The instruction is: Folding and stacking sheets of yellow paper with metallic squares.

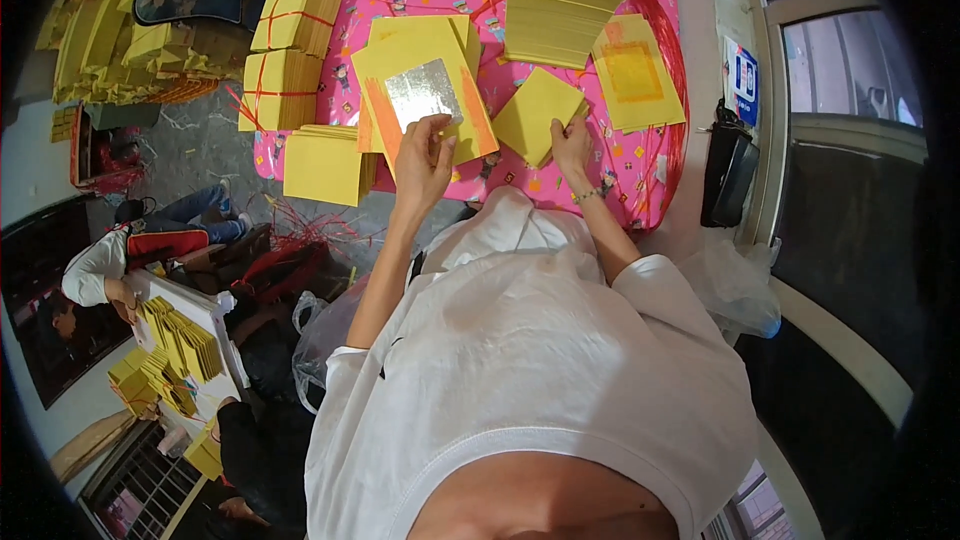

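Observation:
On a pink patterned tablecloth (350,100) lies a pile of yellow paper sheets (478,125) with orange bands and a silver foil square (425,90) on top. My left hand (425,155) rests at the near edge of this pile, fingers curled over the foil's lower edge; whether it pinches a sheet is hidden. To the right sits a smaller, plain yellow paper stack (535,115), turned at an angle. My right hand (572,145), with a bracelet at the wrist, grips that stack's right corner between thumb and fingers.
Red-tied yellow bundles (283,90) and a loose stack (322,168) stand at left; a tall stack (560,10) is at the back. Orange-marked sheets (638,75) and red strings (675,70) lie right. At lower left, people sit by a white table (225,335) with yellow bundles.

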{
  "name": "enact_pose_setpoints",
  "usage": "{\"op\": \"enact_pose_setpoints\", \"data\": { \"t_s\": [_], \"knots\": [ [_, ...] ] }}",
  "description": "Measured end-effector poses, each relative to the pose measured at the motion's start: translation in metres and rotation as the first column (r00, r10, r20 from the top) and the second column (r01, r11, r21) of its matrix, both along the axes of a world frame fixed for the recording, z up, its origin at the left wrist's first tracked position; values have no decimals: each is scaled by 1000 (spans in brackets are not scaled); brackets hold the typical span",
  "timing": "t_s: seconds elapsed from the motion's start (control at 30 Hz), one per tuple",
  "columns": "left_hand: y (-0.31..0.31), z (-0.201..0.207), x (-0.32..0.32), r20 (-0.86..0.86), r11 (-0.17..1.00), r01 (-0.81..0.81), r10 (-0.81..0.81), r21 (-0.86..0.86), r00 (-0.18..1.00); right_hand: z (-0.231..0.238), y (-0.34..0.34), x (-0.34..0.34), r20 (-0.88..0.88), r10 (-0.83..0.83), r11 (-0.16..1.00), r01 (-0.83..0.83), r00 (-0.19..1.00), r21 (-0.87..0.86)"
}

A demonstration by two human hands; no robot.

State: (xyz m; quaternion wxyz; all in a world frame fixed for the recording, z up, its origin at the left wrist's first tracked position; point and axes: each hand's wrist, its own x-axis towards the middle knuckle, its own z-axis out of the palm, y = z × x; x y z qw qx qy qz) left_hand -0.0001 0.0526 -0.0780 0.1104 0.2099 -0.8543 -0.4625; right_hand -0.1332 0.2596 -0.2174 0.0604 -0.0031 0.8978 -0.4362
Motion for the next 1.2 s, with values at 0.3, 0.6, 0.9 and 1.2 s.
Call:
{"op": "enact_pose_setpoints", "data": {
  "t_s": [0.3, 0.6, 0.9, 1.2],
  "knots": [
    [1, 17, 3, 22, 991, 89, -87, -101, 996, 20, -5, 5, -35, 29, 987, -23, 999, 159],
    [-2, 22, 11, 130, 902, 200, -161, -383, 978, 16, 2, 4, -284, -36, 995, 60, 958, 78],
    [-13, 18, 15, 129, 908, 221, -186, -355, 974, 59, -10, 42, 3, 181, 939, -172, 984, -299],
    [-25, 14, 16, 62, 978, 189, -184, -91, 981, 84, -26, 48, 20, 320, 873, -286, 947, -396]
  ]
}}
